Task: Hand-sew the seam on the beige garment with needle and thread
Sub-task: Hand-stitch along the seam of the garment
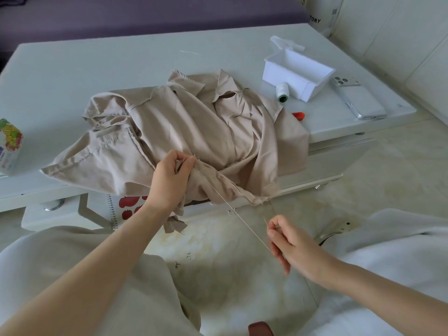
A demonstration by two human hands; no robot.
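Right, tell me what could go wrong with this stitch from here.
1. The thread is stretched tight from the beige garment, pinched by the left hand, to the right hand; a harder pull could pucker the fabric or snap the thread.
2. The needle sticks out bare above the right hand, so it could prick a finger or slip free.
3. The garment hangs over the table edge and might slide off.

A white table carries an open white plastic box, a phone showing 3 camera lenses just beside it, and a fruit-printed carton at its left edge. A spiral notebook with red apples lies underneath.
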